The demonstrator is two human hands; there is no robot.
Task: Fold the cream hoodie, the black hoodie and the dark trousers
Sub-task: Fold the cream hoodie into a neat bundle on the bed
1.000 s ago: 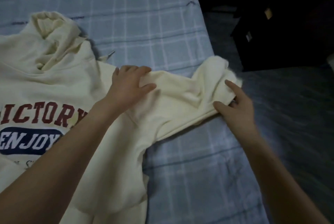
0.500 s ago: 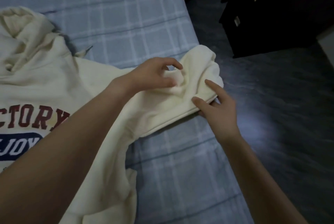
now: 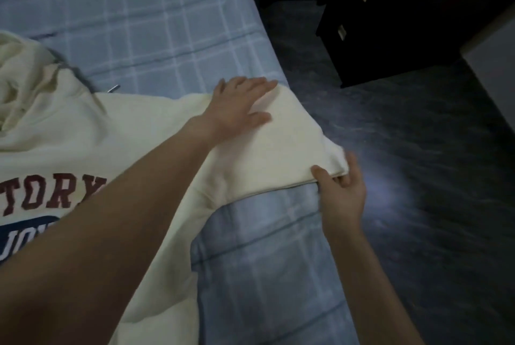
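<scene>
- Cream hoodie (image 3: 83, 133): lies front up on the bed (image 3: 156, 18), printed lettering facing me, hood (image 3: 19, 71) bunched at the far left. Body flat; lower hem runs out of frame toward me.
- Right sleeve (image 3: 273, 149) of the cream hoodie: stretched out sideways to the bed's right edge, its end doubled over there and overhanging the edge slightly above the dark floor (image 3: 418, 177).
- My left hand (image 3: 239, 108): fingers spread wide, palm flat on the sleeve's upper part, pressing it to the bed. It grasps nothing.
- My right hand (image 3: 341, 191): pinches the sleeve's outer lower corner, thumb on top, fingers curled beneath the cloth.
- Black hoodie, dark trousers: neither in view; I cannot say where they lie.
- Drawstring tip (image 3: 113, 88): rests on the sheet just beside the neck of the hoodie.
- Dark cabinet (image 3: 390, 24): stands on the floor, well apart from the bed.
- Step in hand, as I judge it: first garment, early stage; flattening and squaring the sleeve ahead of folding it inward.
- Progress: no completed fold visible on the body; two garments untouched as far as I can tell.
- Next move calls for: lifting the pinched end and carrying it across the chest, my left hand pinning the shoulder line as the hinge so the crease falls straight.
</scene>
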